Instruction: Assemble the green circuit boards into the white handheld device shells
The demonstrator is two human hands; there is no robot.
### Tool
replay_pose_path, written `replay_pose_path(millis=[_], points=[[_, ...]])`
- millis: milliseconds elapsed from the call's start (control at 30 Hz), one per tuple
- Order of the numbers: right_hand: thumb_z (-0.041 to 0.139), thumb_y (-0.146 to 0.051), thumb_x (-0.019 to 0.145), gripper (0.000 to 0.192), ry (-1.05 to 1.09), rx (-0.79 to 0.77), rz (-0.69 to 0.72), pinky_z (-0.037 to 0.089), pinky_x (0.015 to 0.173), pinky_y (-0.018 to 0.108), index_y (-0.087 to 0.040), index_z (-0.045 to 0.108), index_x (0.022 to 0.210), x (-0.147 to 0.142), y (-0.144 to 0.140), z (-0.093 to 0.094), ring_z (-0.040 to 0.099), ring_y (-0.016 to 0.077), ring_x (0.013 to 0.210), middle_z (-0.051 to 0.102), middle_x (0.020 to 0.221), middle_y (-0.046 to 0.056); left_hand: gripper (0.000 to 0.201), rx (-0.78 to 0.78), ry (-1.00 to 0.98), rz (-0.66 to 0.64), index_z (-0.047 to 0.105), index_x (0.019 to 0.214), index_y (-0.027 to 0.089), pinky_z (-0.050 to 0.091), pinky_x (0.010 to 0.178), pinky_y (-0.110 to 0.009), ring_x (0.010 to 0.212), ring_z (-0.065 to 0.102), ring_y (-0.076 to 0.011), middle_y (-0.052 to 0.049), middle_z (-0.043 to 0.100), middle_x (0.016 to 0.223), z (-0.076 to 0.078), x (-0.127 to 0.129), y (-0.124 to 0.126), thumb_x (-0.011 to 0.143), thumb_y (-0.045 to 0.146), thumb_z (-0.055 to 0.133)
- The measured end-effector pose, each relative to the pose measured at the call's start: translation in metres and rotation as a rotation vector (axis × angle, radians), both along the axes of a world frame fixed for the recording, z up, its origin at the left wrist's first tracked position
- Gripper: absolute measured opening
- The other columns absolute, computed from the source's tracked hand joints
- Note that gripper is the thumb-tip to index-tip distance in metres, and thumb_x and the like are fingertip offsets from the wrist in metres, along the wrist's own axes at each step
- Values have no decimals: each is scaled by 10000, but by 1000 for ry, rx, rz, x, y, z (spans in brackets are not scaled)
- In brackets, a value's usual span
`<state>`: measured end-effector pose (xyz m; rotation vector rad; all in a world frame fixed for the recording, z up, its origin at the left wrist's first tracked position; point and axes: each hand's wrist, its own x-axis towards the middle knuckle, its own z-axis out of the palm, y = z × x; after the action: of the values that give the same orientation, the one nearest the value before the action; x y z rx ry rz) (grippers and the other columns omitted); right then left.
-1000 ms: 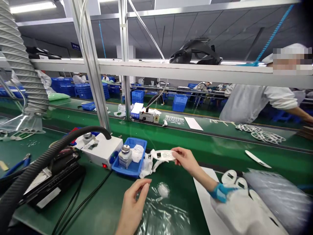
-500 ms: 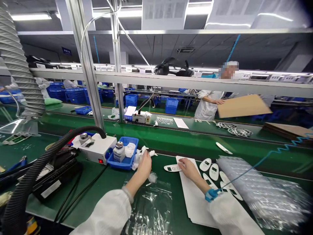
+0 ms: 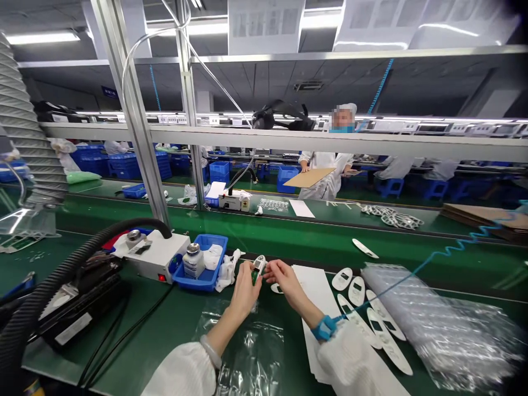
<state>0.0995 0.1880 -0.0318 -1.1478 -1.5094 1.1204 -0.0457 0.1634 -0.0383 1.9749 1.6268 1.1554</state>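
Observation:
My left hand (image 3: 244,290) and my right hand (image 3: 282,278) meet above the green mat, both pinching a small white plastic cover (image 3: 259,265) with a dark window, held upright between the fingertips. A blue wrist strap (image 3: 324,328) circles my right wrist. More white covers (image 3: 363,308) lie in a loose row on a white sheet (image 3: 317,291) to the right. Just left of my hands lies a crumpled white cloth (image 3: 228,268) beside a blue tray (image 3: 202,278) holding a small bottle (image 3: 192,259).
A white box device (image 3: 159,254) with a black hose (image 3: 61,280) stands at the left. Bubble wrap (image 3: 445,324) lies at the right, clear plastic film (image 3: 247,352) in front of me. Across the belt a person (image 3: 330,170) carries a cardboard sheet.
My left hand left the cloth and my right hand left the white sheet; both rose and now hold a white cover between them. The person opposite moved left with the cardboard.

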Motion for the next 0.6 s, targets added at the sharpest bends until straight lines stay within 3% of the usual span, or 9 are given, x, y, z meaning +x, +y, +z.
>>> replay_pose_path(millis=[100,200,333,500,600], points=[[394,-626,836,463,37,26,26,547,652,328,-193,554,870,-7,-6,10,666,186,722,651,813,58,507,-12,-76,22,410,1181,151,442,926,-355,1060,534,-207,-89,526,1097,5,-2,-11,721,59,601],[469,-607,813,423,-10,74,49,503,579,299,-191,545,810,-13,-14,14,626,177,644,616,731,33,373,-47,-112,28,479,1015,171,438,893,-379,1011,547,-237,-84,526,1020,8,-6,-20,681,51,593],[554,-460,824,308,-155,189,46,382,536,258,-201,488,670,-22,-26,17,502,141,569,510,609,-20,292,-111,-176,5,434,924,203,464,735,-353,853,612,-250,-51,586,858,9,-10,-34,703,104,596],[471,-366,883,322,-297,305,115,291,552,263,-207,439,605,-33,-43,27,414,132,570,462,584,-28,261,-242,-320,-38,386,943,231,416,419,-243,431,583,-166,56,581,600,12,-14,-46,788,311,581],[445,-388,896,324,-335,310,139,320,583,262,-210,436,625,-33,-51,37,437,132,592,488,627,-19,212,-280,-361,-20,420,915,228,386,363,-223,365,542,-136,64,570,588,12,-27,-48,790,320,565]])
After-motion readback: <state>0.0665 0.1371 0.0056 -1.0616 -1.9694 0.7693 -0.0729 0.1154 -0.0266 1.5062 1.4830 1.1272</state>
